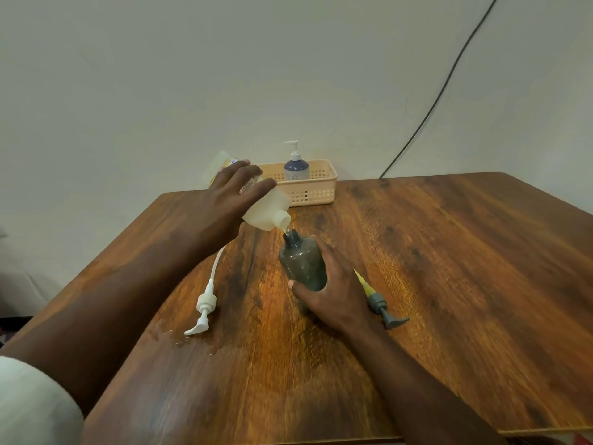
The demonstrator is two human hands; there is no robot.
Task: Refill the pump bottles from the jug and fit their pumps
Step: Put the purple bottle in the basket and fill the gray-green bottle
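Note:
My left hand (224, 200) grips a pale translucent jug (268, 211), tipped with its open spout just above the neck of a dark grey bottle (301, 261). A thin clear stream runs between spout and neck. My right hand (333, 293) holds the grey bottle upright on the table, with no pump on it. A white pump (203, 308) with its long tube lies on the table to the left. A grey pump (383, 311) with a yellowish tube lies to the right, partly behind my right hand.
A peach slotted basket (317, 191) stands at the back edge of the wooden table (449, 268) and holds a blue bottle (296, 170) with a white pump fitted. Spilled drops (179, 340) wet the table near the white pump's nozzle. A black cable (433, 107) hangs on the wall.

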